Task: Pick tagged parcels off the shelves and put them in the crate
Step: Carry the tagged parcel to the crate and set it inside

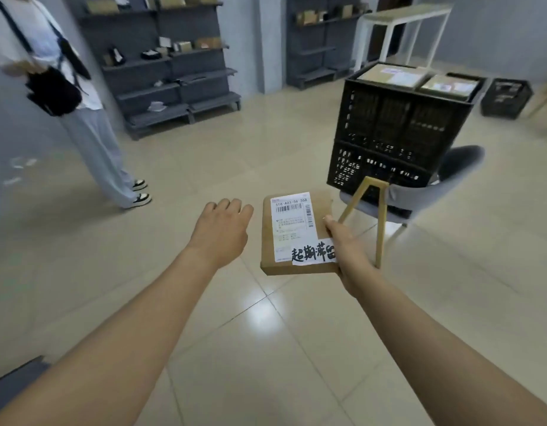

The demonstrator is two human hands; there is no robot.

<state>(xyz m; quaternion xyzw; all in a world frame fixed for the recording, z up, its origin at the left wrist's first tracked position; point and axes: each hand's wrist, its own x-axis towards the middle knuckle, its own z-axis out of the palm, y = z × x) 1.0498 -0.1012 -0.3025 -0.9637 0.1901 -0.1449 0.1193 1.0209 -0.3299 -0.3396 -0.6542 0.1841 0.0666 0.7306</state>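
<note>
My right hand [347,247] grips the right edge of a flat brown parcel [267,232], thumb on top. The parcel carries a white shipping label and a handwritten white tag, and it is held level above the floor. My left hand [221,229] hovers just left of the parcel, fingers relaxed, holding nothing. Ahead on the right stands a tall black crate stack [398,130] resting on a grey chair [450,182]. Two brown parcels [392,75] lie in its top.
Grey shelves [170,72] with small boxes and bags line the back wall. A person in light trousers [90,142] stands at the left. A white table [404,20] and another black crate [506,98] are at the back right. Tiled floor spreads between.
</note>
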